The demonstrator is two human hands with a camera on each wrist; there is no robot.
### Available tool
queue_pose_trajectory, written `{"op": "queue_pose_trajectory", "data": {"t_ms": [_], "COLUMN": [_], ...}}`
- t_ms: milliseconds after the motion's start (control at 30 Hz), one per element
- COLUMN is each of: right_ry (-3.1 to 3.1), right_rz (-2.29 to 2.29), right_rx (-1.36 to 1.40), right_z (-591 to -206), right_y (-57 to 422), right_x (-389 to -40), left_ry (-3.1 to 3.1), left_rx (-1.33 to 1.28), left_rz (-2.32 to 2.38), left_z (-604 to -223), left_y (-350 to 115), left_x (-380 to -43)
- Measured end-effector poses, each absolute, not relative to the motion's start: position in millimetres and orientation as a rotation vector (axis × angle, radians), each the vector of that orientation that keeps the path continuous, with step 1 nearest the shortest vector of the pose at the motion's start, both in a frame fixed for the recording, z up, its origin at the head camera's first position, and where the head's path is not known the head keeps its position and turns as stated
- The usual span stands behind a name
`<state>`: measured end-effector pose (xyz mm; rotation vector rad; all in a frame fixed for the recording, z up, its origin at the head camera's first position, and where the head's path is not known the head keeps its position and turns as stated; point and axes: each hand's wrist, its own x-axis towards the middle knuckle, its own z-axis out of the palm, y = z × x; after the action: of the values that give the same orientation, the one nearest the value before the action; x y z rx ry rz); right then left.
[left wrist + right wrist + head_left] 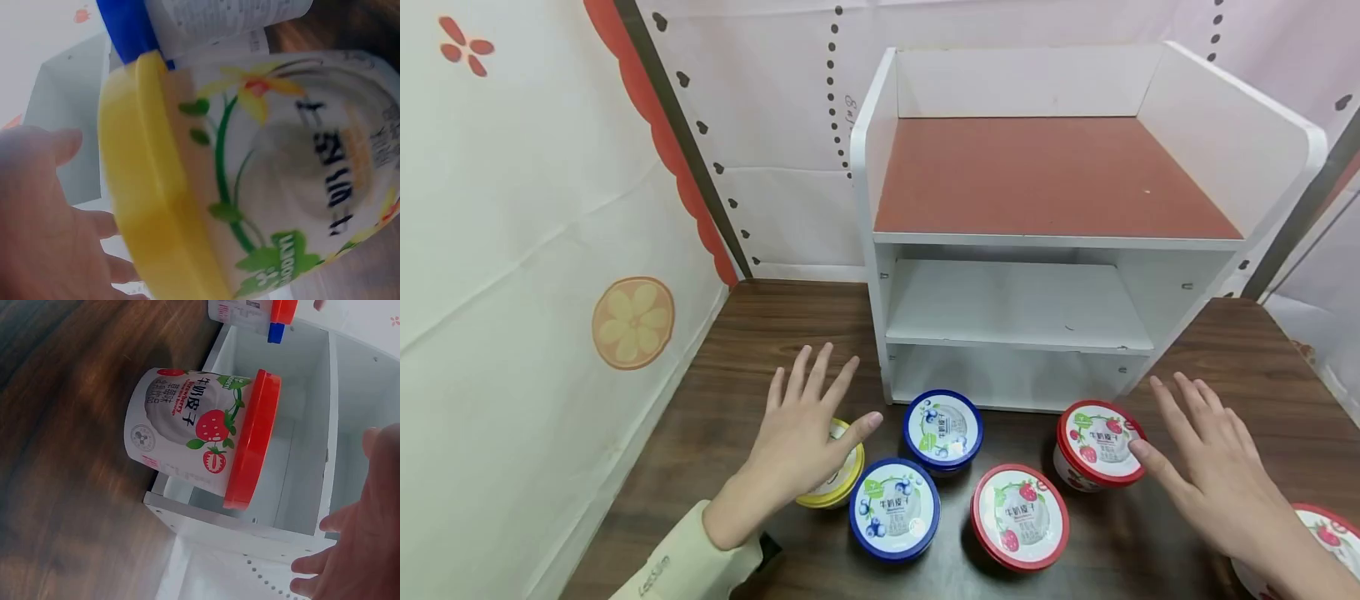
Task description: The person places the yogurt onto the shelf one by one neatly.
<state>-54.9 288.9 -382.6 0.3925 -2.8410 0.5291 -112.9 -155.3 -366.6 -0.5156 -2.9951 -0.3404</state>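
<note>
My left hand (801, 446) is spread palm down over a yellow-lidded tub (838, 492), partly covering it in the head view. Vanilla-like flowers decorate that tub's side (294, 162) in the left wrist view; nothing is gripped. To its right are two blue-lidded blueberry tubs, one in front (895, 510) and one behind (943, 428). My right hand (1217, 467), fingers extended and holding nothing, hovers beside a red-lidded strawberry tub (1101, 443), thumb near its lid. Another strawberry tub (1020, 518) stands closer to me. Under my right forearm, a third (1333, 542) is cut off by the frame edge.
Behind the tubs stands a white shelf unit (1007, 304) with a reddish-brown top board (1037, 175) and two lower levels. It rests on a dark wood-grain table (790, 321). Printed white cloth (535, 208) hangs around the left, back and right.
</note>
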Motion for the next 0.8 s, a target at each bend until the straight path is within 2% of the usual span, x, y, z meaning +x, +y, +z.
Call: {"op": "queue_pose_trajectory", "data": {"t_ms": [533,800], "right_ry": [-2.72,-2.702], "right_rz": [0.683,0.837], "right_rx": [0.37,0.247], "right_z": [-379,-379], "right_y": [288,286], "right_x": [-47,-34], "left_ry": [-2.902,-2.847], "left_rx": [-0.598,-0.565], "left_rz": [-0.833,-1.243], "left_z": [-333,-316], "left_y": [-169,-182], "left_x": [-143,-162]}}
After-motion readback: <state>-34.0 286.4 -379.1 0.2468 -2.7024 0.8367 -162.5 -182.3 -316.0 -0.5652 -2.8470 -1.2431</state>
